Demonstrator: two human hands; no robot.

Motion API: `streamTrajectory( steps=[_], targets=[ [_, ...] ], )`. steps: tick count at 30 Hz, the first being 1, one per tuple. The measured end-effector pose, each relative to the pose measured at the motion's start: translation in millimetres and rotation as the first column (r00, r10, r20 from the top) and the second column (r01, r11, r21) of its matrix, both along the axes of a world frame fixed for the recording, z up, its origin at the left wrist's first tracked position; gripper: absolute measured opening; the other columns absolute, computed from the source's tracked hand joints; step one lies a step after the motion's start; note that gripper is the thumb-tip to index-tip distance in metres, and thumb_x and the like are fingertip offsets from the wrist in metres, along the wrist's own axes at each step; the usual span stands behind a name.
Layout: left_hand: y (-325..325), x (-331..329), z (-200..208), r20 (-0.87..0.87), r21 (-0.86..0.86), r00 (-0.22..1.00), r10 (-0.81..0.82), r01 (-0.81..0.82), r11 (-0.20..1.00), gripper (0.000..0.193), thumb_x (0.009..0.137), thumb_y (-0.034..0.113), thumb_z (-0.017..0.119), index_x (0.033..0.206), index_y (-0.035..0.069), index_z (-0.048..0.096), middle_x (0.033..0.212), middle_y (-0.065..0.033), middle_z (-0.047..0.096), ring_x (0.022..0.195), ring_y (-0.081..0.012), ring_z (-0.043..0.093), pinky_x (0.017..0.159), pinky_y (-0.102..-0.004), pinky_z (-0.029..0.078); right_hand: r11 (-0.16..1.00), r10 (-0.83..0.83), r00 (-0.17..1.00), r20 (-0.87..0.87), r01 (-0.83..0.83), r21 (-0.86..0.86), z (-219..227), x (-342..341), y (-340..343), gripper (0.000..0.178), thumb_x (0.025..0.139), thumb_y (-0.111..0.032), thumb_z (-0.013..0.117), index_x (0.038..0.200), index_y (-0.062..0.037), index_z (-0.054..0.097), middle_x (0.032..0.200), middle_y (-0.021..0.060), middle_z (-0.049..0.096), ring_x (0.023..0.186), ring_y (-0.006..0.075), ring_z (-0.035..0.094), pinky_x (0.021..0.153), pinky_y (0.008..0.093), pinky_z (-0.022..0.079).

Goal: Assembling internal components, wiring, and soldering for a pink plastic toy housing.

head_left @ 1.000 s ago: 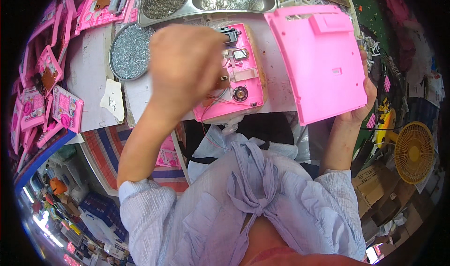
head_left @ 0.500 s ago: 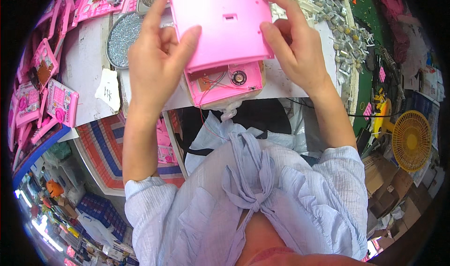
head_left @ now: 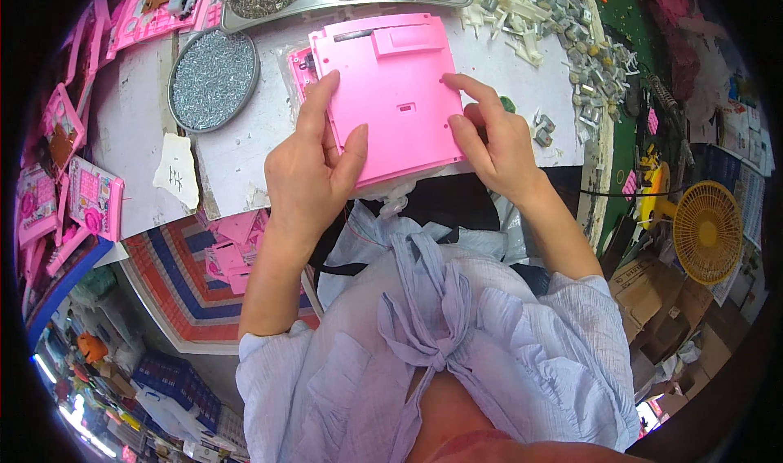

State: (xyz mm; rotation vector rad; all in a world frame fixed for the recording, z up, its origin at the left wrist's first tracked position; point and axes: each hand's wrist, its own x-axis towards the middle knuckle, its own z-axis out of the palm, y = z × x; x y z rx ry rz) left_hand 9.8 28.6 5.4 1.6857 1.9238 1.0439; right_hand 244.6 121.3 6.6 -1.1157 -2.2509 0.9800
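Note:
A pink plastic back cover [head_left: 395, 137] with a small slot and a raised box lies near the table's front edge, its flat side up. My left hand [head_left: 306, 165] grips its left edge, thumb on top and fingers along the side. On the right edge, my right hand [head_left: 502, 149] holds it the same way. Under the cover a pink casing [head_left: 302, 65] sticks out at the upper left; its inside, with the round speaker and wires, is now hidden. I cannot tell whether cover and casing fit fully together. Clear plastic [head_left: 391, 200] bunches below the front edge.
A round dish of small screws [head_left: 214, 80] stands at the left, a steel tray [head_left: 351, 5] of small metal parts behind. White and grey pieces [head_left: 583, 63] pile up at the right. Pink toy casings [head_left: 98, 194] crowd the far left. A yellow fan [head_left: 708, 231] is at the right.
Both hands have brought the pink cover down and toward me onto the casing, which it now mostly hides. The view has shifted, showing more of the steel tray.

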Motion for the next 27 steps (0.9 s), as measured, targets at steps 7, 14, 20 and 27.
streamTrajectory(
  steps=[7,14,20,27],
  targets=[
    [-3,-8,-6,0.155,-0.04,0.985,0.081,-0.076,0.996,0.057,0.089,0.012,0.073,0.142,0.005,0.053,0.059,0.0017,0.043,0.049,-0.008,0.041,0.048,-0.0252,0.036,0.97,0.139,0.99,-0.008,-0.134,0.204,-9,-12,14,0.042,0.094,-0.011,0.063,0.135,-0.0045,0.058,0.061,0.0101,0.059,0.051,0.0218,0.058,0.052,0.0338,0.045],
    [-16,-6,-9,0.195,-0.025,0.975,0.109,-0.107,0.994,0.056,0.09,0.011,0.072,0.142,0.004,0.054,0.06,0.0013,0.042,0.05,-0.0078,0.041,0.049,-0.0249,0.035,0.921,0.147,0.972,0.182,-0.201,0.333,-4,-17,6,0.043,0.094,-0.015,0.066,0.136,-0.0094,0.059,0.065,0.0117,0.064,0.055,0.0266,0.064,0.052,0.0379,0.05],
    [-21,-1,-2,0.103,-0.12,0.974,0.201,-0.188,0.975,0.053,0.091,0.013,0.072,0.141,0.003,0.054,0.059,0.0012,0.041,0.052,-0.0079,0.042,0.051,-0.0256,0.037,0.908,0.157,0.953,0.26,-0.243,0.343,-1,-22,-1,0.046,0.095,-0.019,0.066,0.139,-0.01,0.055,0.065,0.01,0.064,0.055,0.0268,0.065,0.05,0.0397,0.05],
    [-29,-1,-22,0.273,-0.173,0.932,0.237,-0.195,0.965,0.055,0.096,0.013,0.069,0.146,0.0,0.051,0.062,0.005,0.037,0.057,-0.0051,0.038,0.054,-0.0236,0.035,0.93,0.18,0.937,0.3,-0.262,0.258,-5,-22,-1,0.048,0.097,-0.022,0.064,0.142,-0.0124,0.053,0.068,0.0113,0.065,0.057,0.0316,0.065,0.051,0.0423,0.051]
  ],
)
